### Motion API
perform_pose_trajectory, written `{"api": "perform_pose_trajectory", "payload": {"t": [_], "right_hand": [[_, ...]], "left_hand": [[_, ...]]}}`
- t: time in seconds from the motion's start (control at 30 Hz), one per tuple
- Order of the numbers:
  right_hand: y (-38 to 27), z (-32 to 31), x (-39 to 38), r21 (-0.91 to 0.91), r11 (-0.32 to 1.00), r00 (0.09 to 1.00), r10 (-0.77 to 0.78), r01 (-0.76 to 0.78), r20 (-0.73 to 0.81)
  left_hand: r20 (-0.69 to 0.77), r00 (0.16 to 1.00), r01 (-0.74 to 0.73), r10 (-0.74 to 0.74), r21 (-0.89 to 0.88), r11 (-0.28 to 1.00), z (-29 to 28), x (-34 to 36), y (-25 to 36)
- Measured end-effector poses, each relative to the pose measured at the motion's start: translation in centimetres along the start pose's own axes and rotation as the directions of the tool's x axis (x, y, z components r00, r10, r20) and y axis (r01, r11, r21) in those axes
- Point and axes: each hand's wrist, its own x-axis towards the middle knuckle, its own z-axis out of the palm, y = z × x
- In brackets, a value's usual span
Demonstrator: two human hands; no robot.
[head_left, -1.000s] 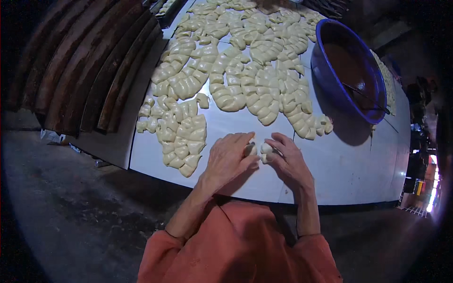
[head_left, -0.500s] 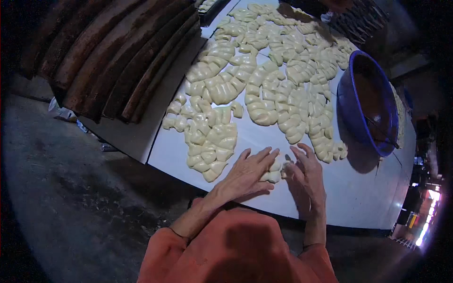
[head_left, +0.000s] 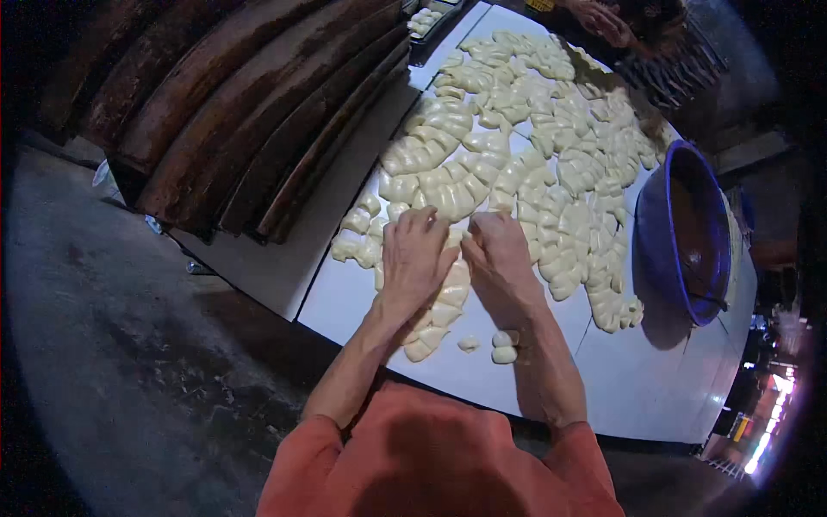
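Observation:
Many pale dough pieces (head_left: 551,185), cut and pressed together in rows, cover much of the white table (head_left: 620,379). My left hand (head_left: 415,258) lies over the near left group of dough, fingers stretched forward and thumb apart. Beside it, my right hand (head_left: 500,246) is closed, fingertips curled at the edge of the same dough; they seem to pinch a piece, though the fingers hide most of it. Between my forearms, near the front edge, sit a small joined pair of dough lumps (head_left: 505,346) and a little dough scrap (head_left: 468,344).
On the right stands a large purple basin (head_left: 659,233) holding brown liquid and a thin-handled tool. Long dark baking pans (head_left: 250,112) are stacked at the left. Another person's hand (head_left: 607,21) shows at the far side, near a black tray (head_left: 424,26) with dough.
Both hands have moved forward and left from the small lumps to the near left dough group. My right hand has closed. The view has shifted slightly.

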Motion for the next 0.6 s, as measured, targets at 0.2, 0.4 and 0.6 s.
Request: {"api": "perform_pose_trajectory", "payload": {"t": [0.2, 0.4, 0.6], "right_hand": [[1.2, 0.3, -0.7, 0.531, 0.821, 0.975, 0.211, -0.212, 0.063], [1.3, 2.6, -0.8, 0.5, 0.837, 0.975, 0.169, -0.22, 0.145], [-0.3, 1.3, -0.6, 0.631, 0.644, 0.893, 0.404, -0.432, 0.2]], "left_hand": [[0.089, 0.996, 0.0, 0.01, -0.111, 0.994, 0.0, 0.7, -0.4], [0.044, 0.997, -0.056, 0.065, -0.189, 0.98, 0.3, 0.3, -2.0], [0.182, 0.981, -0.011, 0.06, -0.261, 0.965, -0.8, 1.3, -0.7]]}}
